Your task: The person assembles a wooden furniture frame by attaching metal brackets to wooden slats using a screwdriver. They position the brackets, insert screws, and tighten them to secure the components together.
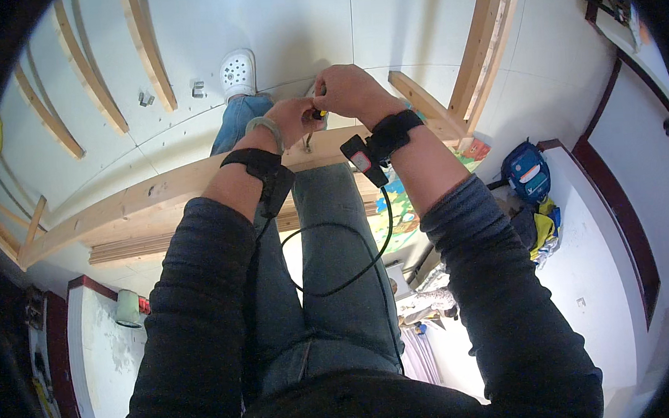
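My left hand point(292, 123) and my right hand point(353, 93) meet above a long wooden beam point(172, 187). Between their fingertips shows a small black-and-yellow piece point(318, 114), mostly hidden, so its kind is unclear. The left fingers are closed round it. My right fingers are bent and pinched together right at its upper end; whether they grip it is hidden. Just below the left hand, a thin metal piece point(308, 142) stands at the beam, too small to name. The beam lies across in front of my thighs.
Wooden slats point(149, 52) lie on the pale floor, and a wooden frame piece point(486, 39) stands at right. Small metal brackets point(198, 89) lie near my white clog point(238, 73). A black cable point(332, 293) loops over my legs. A blue backpack point(528, 173) is at right.
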The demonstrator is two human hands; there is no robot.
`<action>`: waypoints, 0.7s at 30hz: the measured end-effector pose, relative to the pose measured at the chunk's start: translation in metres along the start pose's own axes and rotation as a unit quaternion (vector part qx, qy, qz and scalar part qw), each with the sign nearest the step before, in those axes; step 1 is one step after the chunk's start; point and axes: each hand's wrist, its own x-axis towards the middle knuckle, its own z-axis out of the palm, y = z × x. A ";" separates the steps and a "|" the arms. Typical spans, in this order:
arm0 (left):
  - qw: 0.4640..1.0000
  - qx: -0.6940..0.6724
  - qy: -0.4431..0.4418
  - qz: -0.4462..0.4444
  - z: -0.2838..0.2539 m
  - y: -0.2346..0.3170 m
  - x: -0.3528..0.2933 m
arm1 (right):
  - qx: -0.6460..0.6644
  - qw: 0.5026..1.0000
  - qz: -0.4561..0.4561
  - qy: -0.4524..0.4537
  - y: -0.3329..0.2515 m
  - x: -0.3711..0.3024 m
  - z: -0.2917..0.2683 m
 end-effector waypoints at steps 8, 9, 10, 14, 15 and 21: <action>1.000 -0.021 -0.004 -0.015 0.001 -0.008 0.006 | 0.019 1.000 0.000 -0.022 -0.001 0.011 -0.005; 1.000 -0.025 0.003 -0.016 0.002 -0.008 0.006 | 0.006 1.000 -0.005 -0.020 -0.001 0.012 -0.006; 1.000 -0.024 0.002 -0.018 0.002 -0.008 0.006 | -0.004 1.000 -0.010 -0.017 -0.001 0.012 -0.008; 0.999 -0.017 -0.006 -0.030 0.001 -0.008 0.007 | 0.031 0.999 0.000 -0.024 0.000 0.013 -0.010; 0.999 -0.019 -0.006 -0.028 0.001 -0.008 0.007 | 0.034 0.999 0.004 -0.029 0.001 0.013 -0.010; 0.999 -0.010 -0.024 -0.048 -0.001 -0.009 0.009 | 0.018 0.999 -0.006 -0.038 0.003 0.016 -0.006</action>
